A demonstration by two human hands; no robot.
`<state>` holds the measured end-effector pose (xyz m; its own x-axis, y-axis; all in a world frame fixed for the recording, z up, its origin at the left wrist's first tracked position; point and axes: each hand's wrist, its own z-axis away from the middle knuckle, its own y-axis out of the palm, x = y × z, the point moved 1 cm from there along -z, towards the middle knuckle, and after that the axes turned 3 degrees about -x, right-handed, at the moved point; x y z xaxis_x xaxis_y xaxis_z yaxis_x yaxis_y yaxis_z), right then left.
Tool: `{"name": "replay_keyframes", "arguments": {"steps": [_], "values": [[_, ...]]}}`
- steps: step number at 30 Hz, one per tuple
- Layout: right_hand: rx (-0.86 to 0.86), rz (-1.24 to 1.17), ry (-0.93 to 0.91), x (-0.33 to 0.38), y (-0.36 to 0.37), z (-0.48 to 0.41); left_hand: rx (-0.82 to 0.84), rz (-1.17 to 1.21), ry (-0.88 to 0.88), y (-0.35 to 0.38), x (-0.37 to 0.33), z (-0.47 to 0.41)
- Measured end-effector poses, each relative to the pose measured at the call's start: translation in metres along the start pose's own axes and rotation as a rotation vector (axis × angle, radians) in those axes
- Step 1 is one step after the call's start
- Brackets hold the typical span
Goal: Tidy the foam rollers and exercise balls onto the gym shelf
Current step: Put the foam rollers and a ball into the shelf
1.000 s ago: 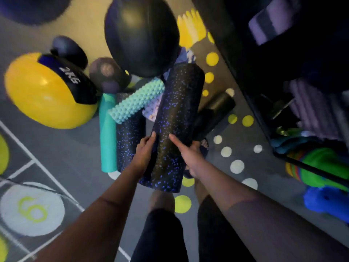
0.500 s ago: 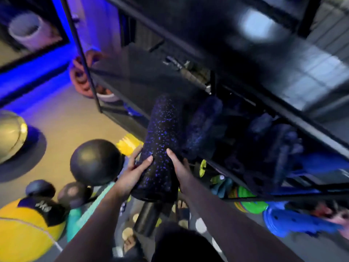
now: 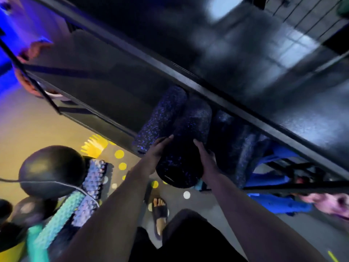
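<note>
Head view: left hand (image 3: 158, 151) and right hand (image 3: 206, 160) both grip the speckled roller (image 3: 186, 140); I'd push it straight onto the shelf (image 3: 105, 91), parallel beside the shelved roller (image 3: 160, 118).

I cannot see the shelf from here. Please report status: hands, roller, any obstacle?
Left hand and right hand grip speckled foam roller. Far end inside shelf. Another roller close beside it; path looks free.

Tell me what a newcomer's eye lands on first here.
First, the black blue-speckled foam roller at centre, gripped between the left hand and right hand at the dark shelf edge. Beside it, to the left, a matching roller lies on the shelf, and a big black ball sits on the floor, lower left.
</note>
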<state>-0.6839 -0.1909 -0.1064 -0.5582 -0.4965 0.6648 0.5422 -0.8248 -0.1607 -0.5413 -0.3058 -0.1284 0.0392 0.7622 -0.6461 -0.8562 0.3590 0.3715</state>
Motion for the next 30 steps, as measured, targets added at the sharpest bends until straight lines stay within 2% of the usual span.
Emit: {"name": "replay_keyframes", "arguments": {"steps": [6,11,15,19,21,24,26,30], "values": [[-0.049,0.032,0.006,0.006,-0.012,-0.075,0.025,0.006,0.0,0.023,0.028,-0.038],[-0.151,0.0,-0.034,0.008,-0.017,-0.115,-0.004,-0.029,0.017,0.044,0.018,-0.035],[-0.206,0.079,-0.165,0.01,-0.007,-0.095,-0.201,-0.085,-0.115,0.034,0.04,-0.055],[-0.194,0.21,-0.235,0.002,-0.002,-0.085,-0.249,-0.043,-0.254,0.035,0.046,-0.038],[-0.167,0.314,-0.256,-0.007,-0.003,-0.089,-0.357,-0.024,-0.231,0.041,0.047,-0.041],[-0.083,0.593,-0.268,-0.024,-0.006,-0.101,-0.509,-0.211,-0.092,0.042,0.044,-0.05],[-0.067,0.709,-0.267,-0.028,-0.009,-0.101,-0.467,-0.358,-0.073,0.039,0.044,-0.053],[-0.06,0.809,-0.33,-0.03,0.0,-0.084,-0.327,-0.458,-0.035,0.022,0.049,-0.029]]}}
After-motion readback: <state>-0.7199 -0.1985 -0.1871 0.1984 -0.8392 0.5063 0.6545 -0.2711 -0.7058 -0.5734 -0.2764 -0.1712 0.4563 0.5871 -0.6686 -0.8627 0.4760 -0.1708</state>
